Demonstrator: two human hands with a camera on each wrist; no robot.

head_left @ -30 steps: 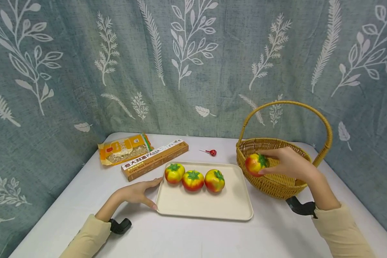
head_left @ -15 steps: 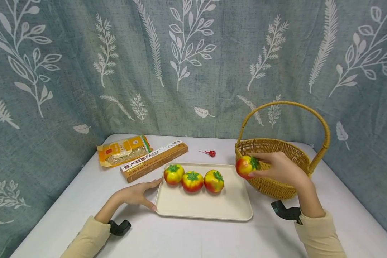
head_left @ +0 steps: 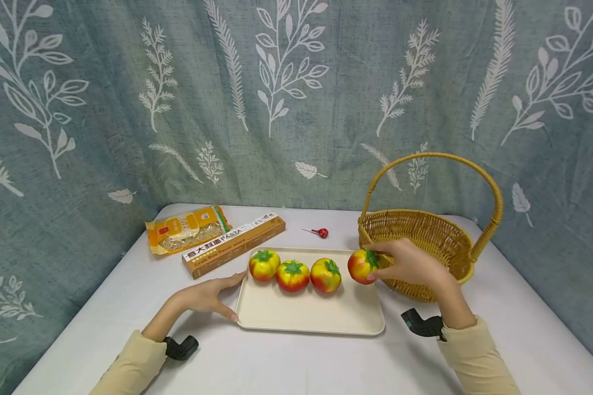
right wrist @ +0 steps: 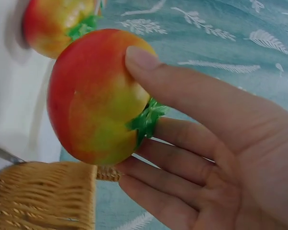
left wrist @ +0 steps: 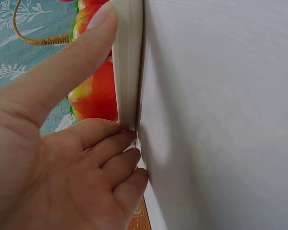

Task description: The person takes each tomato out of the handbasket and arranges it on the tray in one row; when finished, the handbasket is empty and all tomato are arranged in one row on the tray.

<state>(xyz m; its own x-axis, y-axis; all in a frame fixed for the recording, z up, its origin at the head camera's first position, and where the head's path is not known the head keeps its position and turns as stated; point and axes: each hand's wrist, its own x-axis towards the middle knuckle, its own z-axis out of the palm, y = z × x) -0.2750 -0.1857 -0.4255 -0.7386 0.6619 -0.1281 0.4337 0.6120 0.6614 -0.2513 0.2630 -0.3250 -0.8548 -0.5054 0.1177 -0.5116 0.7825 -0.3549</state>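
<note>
Between thumb and fingers, my right hand [head_left: 409, 264] grips a red and yellow tomato with a green leafy top [right wrist: 98, 98]. It hangs over the right end of the cream tray [head_left: 311, 321], in front of the wicker basket's left side. Three similar tomatoes [head_left: 292, 276] sit in a row along the tray's back left. My left hand [head_left: 205, 296] touches the tray's left edge with thumb and fingertips spread. In the left wrist view, the thumb [left wrist: 94, 36] lies along the tray's rim and the other fingers are against its corner.
The wicker basket [head_left: 415, 225] with its tall handle stands at the right. Behind the tray lie a red lollipop [head_left: 321, 233], a pasta box [head_left: 234, 246] and an orange packet [head_left: 188, 229]. A patterned curtain [head_left: 277, 153] closes off the back of the white table.
My right hand has carried the tomato leftward, from over the basket to the tray's right end. The left hand stays at the tray's left edge.
</note>
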